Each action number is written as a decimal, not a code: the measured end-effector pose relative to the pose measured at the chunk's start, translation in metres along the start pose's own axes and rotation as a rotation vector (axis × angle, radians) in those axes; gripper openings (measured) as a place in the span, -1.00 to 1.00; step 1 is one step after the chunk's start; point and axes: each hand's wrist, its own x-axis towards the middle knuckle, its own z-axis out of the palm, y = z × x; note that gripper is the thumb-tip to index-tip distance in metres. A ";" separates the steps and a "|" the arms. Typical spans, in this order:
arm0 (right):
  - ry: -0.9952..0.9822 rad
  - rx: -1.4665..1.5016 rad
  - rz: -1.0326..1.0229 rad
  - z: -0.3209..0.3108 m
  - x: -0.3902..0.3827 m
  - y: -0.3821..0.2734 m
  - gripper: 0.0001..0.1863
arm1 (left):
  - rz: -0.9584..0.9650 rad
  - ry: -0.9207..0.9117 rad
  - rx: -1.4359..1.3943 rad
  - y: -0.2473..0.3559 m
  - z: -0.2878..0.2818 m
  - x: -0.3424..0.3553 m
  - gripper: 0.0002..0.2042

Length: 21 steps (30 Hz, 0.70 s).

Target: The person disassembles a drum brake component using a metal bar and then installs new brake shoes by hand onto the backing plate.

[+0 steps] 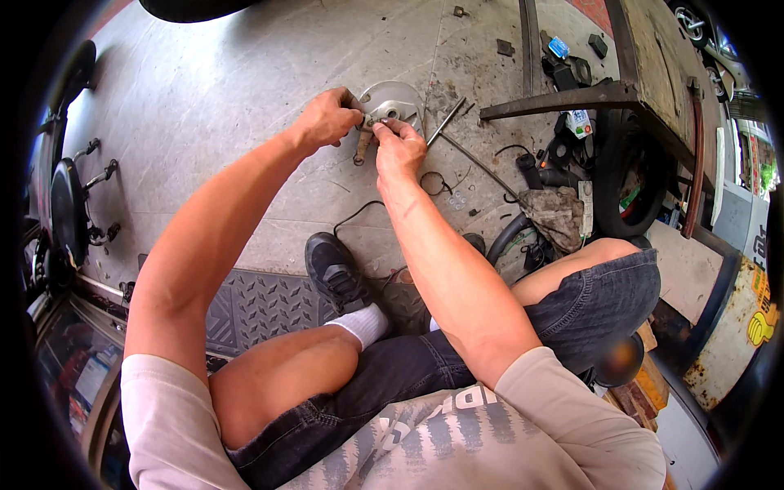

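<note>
A round silver drum brake plate is held just above the floor in front of me, with a hole near its middle. My left hand is closed on the plate's left side, its fingertips partly hidden. Close beside it, my right hand is closed in a pinch at the plate's lower edge. What lies between its thumb and finger is too small to make out. A rusty brown lever hangs down from the plate between my two hands.
A metal rod and a long thin rod lie right of the plate. Beyond are a dirty rag, a tyre and a metal-legged bench. A ribbed mat lies by my shoe. Motorcycle parts stand left.
</note>
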 end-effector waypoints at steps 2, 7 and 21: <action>0.008 -0.022 -0.020 -0.001 0.001 -0.001 -0.80 | -0.154 0.059 -0.037 0.012 0.001 -0.003 -0.70; -0.009 -0.001 -0.002 -0.001 0.001 0.000 -0.79 | -0.138 -0.070 -0.033 0.008 -0.003 -0.005 -0.70; -0.012 -0.057 -0.041 -0.002 0.005 0.005 -0.82 | -0.163 -0.124 -0.037 0.013 -0.008 -0.007 -0.72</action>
